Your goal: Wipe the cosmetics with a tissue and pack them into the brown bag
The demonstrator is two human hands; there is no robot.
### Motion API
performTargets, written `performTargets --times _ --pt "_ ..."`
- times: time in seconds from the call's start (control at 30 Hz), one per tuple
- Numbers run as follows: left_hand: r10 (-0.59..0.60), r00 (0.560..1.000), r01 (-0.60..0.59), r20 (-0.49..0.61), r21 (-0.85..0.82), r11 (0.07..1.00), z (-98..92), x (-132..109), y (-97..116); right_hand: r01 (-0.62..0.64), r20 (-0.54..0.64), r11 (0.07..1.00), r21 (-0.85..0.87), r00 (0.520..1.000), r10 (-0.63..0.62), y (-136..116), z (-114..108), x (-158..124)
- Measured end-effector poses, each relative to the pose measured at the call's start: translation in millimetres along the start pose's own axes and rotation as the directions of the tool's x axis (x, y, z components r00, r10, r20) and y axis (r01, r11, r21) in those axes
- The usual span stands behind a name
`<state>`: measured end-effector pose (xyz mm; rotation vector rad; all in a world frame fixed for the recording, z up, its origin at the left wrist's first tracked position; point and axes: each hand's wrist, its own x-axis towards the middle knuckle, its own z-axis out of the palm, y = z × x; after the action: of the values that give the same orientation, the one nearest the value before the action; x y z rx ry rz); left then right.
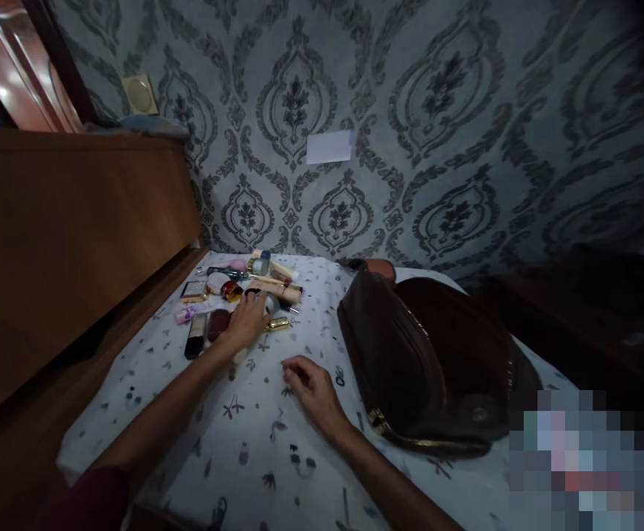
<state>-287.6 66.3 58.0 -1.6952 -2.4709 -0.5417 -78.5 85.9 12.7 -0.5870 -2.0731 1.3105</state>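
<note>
My left hand (248, 318) reaches over a cluster of cosmetics, its fingers apart and lying on or just above them; what is under the fingertips is partly hidden. Close around it are a gold tube (277, 323), a beige tube (277, 290), a dark red rounded item (218, 324) and a bottle with a black cap (195, 338). My right hand (315, 391) rests low over the patterned cloth, loosely curled, with a gap between thumb and fingers and nothing seen in it. To its right lies a dark brown leather bag (393, 361), its mouth gaping.
A white printed cloth (244, 457) covers the surface. Wooden furniture (78, 251) borders it on the left, and a papered wall (366, 199) stands behind. More small cosmetics, including a compact (193, 292) and a pink-purple tube (187, 313), lie at the back left. The lower right corner is pixelated.
</note>
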Motion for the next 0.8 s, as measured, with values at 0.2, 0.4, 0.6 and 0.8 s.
performTargets --times 0.2,0.4,0.6,0.8 --pt "-0.045 0.998 0.046 0.053 -0.019 0.999 5.5 15.0 -8.0 -0.001 -0.001 1.0 0.003 1.0 0.001 -1.6 0.1 -0.4" --pt "-0.03 0.996 0.042 0.087 -0.138 0.99 -9.4 31.5 -18.1 0.018 -0.014 1.0 -0.004 1.0 -0.018 0.7 0.2 -0.7" --pt "0.068 0.992 -0.034 0.111 -0.278 0.96 -37.5 9.7 -5.1 0.047 -0.134 0.999 -0.014 0.99 -0.049 7.7 3.7 0.1" --pt "0.298 0.934 -0.183 0.197 -0.455 0.872 -45.7 -53.3 35.0 0.14 -0.133 0.985 -0.096 0.979 -0.152 8.9 4.5 0.0"
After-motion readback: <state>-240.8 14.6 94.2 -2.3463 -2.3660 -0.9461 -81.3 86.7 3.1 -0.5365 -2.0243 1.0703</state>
